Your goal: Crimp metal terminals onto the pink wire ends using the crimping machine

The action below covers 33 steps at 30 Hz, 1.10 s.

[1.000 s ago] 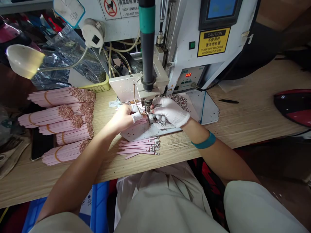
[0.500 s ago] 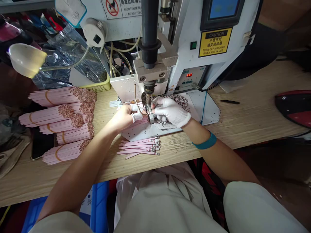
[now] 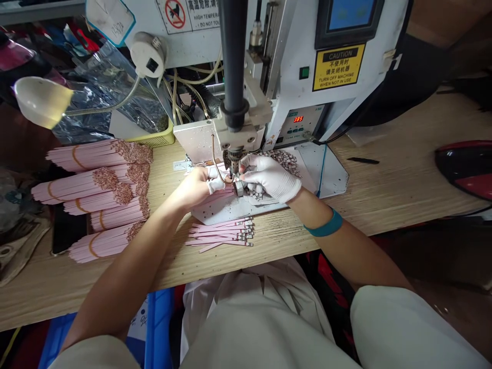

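Note:
Under the tip of the soldering machine (image 3: 235, 159), my two hands meet at a small metal block (image 3: 239, 188). My left hand (image 3: 200, 185), with white covers on its fingertips, is closed on a pink flat cable whose end lies at the block; the fingers partly hide it. From the right, my gloved right hand (image 3: 271, 177) pinches at the same spot, and what sits between its fingertips is too small to name. Small metallic connectors (image 3: 284, 160) lie heaped behind and beneath the right hand. In front, several pink cables with connectors on their ends (image 3: 221, 234) rest on the table.
Banded bundles of pink cables (image 3: 96, 179) are stacked at left beside a dark phone (image 3: 69, 228). A bendable lamp (image 3: 42, 101) reaches over them. Behind stands a yellow basket (image 3: 154, 137). A thin black tool (image 3: 363, 160) and a red-black object (image 3: 467, 171) lie right.
The machine's black soldering head has come down toward my fingertips. The red display reading has changed. Both my hands have stayed nearly still.

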Each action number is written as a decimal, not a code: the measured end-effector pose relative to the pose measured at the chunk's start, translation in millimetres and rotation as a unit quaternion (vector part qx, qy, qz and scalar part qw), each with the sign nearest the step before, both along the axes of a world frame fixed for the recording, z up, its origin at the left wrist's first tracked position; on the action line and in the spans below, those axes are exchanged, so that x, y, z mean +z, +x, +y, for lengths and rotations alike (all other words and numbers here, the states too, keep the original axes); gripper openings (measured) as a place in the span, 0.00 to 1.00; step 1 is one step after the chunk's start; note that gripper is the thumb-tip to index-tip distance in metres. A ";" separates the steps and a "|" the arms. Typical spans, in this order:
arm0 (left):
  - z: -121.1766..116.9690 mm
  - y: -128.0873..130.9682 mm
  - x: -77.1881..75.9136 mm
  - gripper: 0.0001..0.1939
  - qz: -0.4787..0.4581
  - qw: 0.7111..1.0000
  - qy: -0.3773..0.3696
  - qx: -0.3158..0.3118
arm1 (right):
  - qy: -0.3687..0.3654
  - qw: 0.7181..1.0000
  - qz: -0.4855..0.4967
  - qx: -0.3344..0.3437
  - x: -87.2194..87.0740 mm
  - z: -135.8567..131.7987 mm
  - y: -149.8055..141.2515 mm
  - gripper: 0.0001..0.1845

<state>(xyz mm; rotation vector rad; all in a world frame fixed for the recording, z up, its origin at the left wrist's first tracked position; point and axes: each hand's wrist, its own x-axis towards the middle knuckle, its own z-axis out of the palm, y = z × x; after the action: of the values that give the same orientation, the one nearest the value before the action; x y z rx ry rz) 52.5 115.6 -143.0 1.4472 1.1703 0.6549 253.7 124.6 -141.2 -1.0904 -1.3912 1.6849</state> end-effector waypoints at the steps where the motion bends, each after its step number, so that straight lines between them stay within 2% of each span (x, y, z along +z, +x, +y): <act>1: -0.2 0.1 0.4 0.12 0.004 1.000 0.002 -0.001 | -0.003 1.000 0.001 -0.001 0.4 -0.2 -0.1 0.08; 7: -1.1 1.6 2.2 0.13 0.004 1.000 0.019 -0.006 | -0.005 1.000 -0.010 -0.002 0.9 -0.7 0.2 0.07; 17: -3.3 3.6 6.1 0.11 0.004 1.000 -0.002 -0.006 | 0.008 1.000 -0.006 0.001 -4.0 1.5 0.4 0.08; 21: -2.5 2.7 6.1 0.12 -0.009 1.000 0.002 -0.007 | 0.002 1.000 -0.018 0.008 -0.2 -0.5 -0.4 0.09; 23: -3.4 -1.7 9.7 0.11 0.000 1.000 0.013 -0.008 | 0.021 0.999 -0.045 0.012 4.8 -0.4 4.4 0.09; 25: -7.2 -7.2 16.7 0.10 0.042 0.998 0.032 -0.024 | 0.089 0.991 -0.097 -0.013 11.2 1.4 14.4 0.08; 28: -18.1 -11.4 27.9 0.10 0.142 0.983 0.053 -0.099 | 0.206 0.956 -0.196 -0.066 19.9 5.9 34.6 0.06; 30: -26.2 -10.0 30.1 0.10 0.238 0.960 0.080 -0.128 | 0.247 0.936 -0.244 -0.055 22.7 8.8 45.9 0.06; 33: -33.9 -4.4 23.6 0.12 0.390 0.901 0.175 -0.081 | 0.275 0.913 -0.302 -0.008 21.8 11.4 54.8 0.07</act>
<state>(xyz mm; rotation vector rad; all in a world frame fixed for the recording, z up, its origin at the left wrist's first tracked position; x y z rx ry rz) 48.1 81.7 -119.4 2.2002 1.5556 0.1455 308.5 136.0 -119.4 -1.3160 -2.0658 0.8480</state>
